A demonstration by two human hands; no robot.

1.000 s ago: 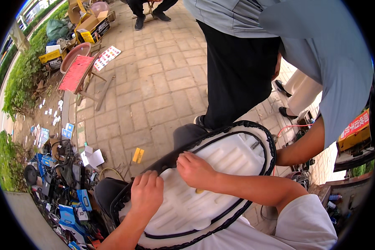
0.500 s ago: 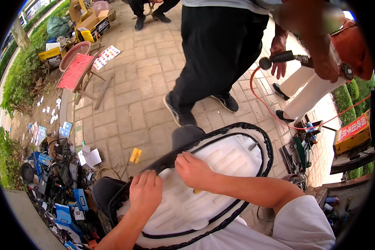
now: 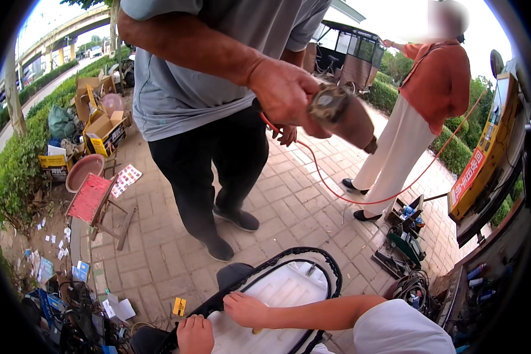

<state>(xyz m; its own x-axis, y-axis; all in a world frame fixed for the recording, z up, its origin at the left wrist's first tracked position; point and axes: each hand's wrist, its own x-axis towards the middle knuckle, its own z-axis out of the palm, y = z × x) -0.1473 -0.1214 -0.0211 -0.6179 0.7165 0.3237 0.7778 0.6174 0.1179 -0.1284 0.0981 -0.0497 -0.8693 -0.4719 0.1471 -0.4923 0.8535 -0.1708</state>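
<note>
Here in the head view, the white moulded panel (image 3: 289, 289) lies across the person's lap, tilted up toward the right, its lower part running out of the picture. The left hand (image 3: 195, 335) is closed, fingers bent over the black edging (image 3: 327, 256); the right hand (image 3: 246, 309) sits just beside it, curled shut on that same edge, fingertips mostly hidden. And right above, a co-worker in a grey shirt (image 3: 218, 76) grips a bulky tool (image 3: 340, 113), a red hose (image 3: 330, 190) looping behind! Over at left, a red folding stool (image 3: 90, 198) stands on the paving (image 3: 153, 259).
</note>
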